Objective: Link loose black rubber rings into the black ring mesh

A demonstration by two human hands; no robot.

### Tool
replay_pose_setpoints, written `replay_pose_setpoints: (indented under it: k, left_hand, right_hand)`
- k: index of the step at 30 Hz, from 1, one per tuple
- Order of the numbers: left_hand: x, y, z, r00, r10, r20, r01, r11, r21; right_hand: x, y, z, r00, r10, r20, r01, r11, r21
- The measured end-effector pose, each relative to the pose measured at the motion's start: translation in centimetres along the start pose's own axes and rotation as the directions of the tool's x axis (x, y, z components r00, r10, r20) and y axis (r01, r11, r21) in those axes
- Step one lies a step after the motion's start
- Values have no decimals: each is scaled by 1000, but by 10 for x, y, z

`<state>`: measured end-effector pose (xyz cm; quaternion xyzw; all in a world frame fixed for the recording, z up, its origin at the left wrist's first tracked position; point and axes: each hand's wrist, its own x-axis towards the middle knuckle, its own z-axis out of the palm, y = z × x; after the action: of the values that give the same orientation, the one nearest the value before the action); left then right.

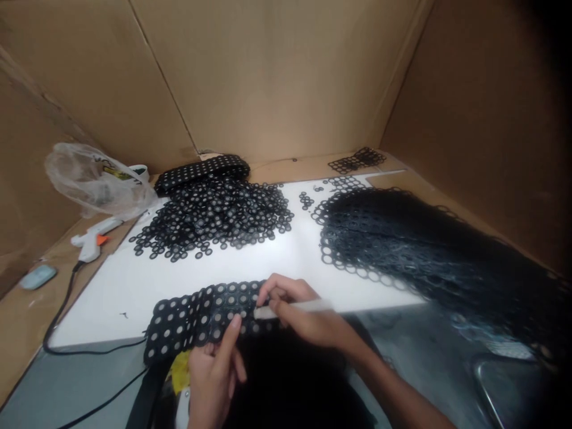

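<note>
Now | right hand (304, 316): glue stick (297, 308) | left hand (214, 369): ring panel (201, 319) | bag (92, 179): contents unclear

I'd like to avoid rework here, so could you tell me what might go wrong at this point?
The black ring panel overhangs the white board's near edge and could slide off. The white stick in the right hand may slip off the small rings. The glue gun's cord trails loose nearby and could snag.
</note>
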<state>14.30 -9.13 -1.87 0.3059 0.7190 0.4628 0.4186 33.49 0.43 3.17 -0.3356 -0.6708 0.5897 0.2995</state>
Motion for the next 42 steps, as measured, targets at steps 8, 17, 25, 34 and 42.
replay_pose_setpoints:
  k: [8, 17, 25, 34, 42]
  left_hand:
    - [3, -6, 4, 999, -43, -4, 42, 992, -118]
    - [-5, 5, 6, 994, 90, -69, -90, 996, -2]
    - [-1, 5, -3, 992, 101, -69, -90, 984, 152]
    - [-7, 12, 1, 998, 50, 40, -57, 982, 178]
    - [-5, 5, 12, 999, 14, 30, -16, 995, 96]
  right_hand:
    - [-1, 4, -2, 1000, 24, 4, -24, 996, 82]
    - [-2, -6, 10, 996, -84, -7, 80, 970, -231]
    - [-4, -5, 6, 997, -71, -36, 67, 992, -107]
    - [-8, -8, -2, 999, 10, -40, -15, 993, -114]
    - [-15, -6, -8, 995, -5, -101, -7, 994, -113]
